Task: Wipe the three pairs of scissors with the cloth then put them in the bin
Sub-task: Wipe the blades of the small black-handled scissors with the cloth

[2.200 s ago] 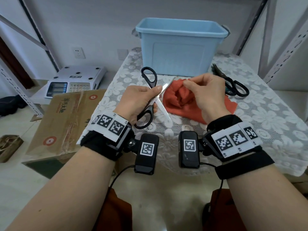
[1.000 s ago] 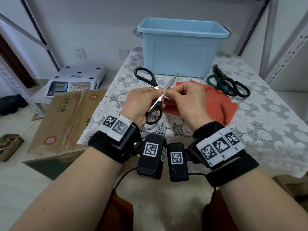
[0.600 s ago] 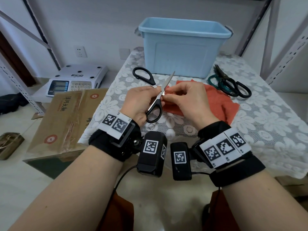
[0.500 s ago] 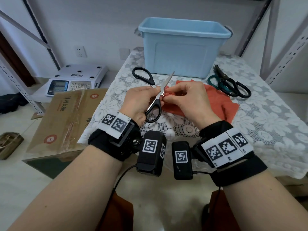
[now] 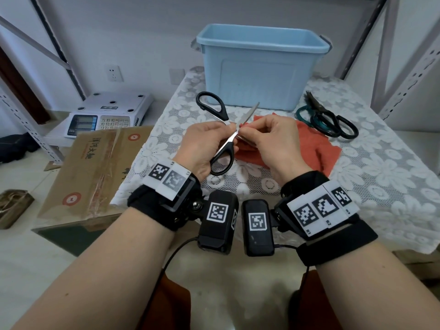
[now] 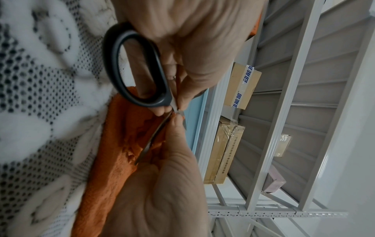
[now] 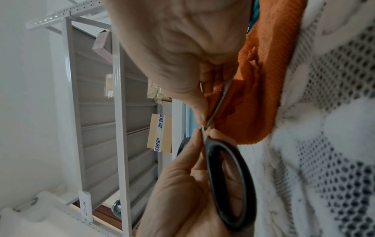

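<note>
Black-handled scissors [image 5: 223, 151] are spread open above the lace-covered table [image 5: 381, 186]. My left hand [image 5: 227, 132] grips them at the pivot, one handle loop [image 6: 138, 69] below the palm. The right hand [image 5: 245, 135] pinches a fold of the orange cloth [image 5: 316, 148] around the lower blade close to the pivot; the upper blade points at the bin. The rest of the cloth [image 7: 259, 96] lies on the table. Two more pairs, teal-handled scissors [image 5: 307, 115] and black-handled scissors [image 5: 345, 129], lie crossed at the right. The blue bin [image 5: 259, 65] stands at the back.
Left of the table and lower down are a white electronic scale [image 5: 107, 115] and a flattened cardboard box [image 5: 95, 167]. Grey metal shelf uprights [image 5: 404, 67] stand at the right. The table's near edge runs just beyond my wrists.
The right hand brought the bunched cloth from the table onto the scissors' blade near the pivot. The left hand turned the scissors more upright. Over the last half second both hands barely moved.
</note>
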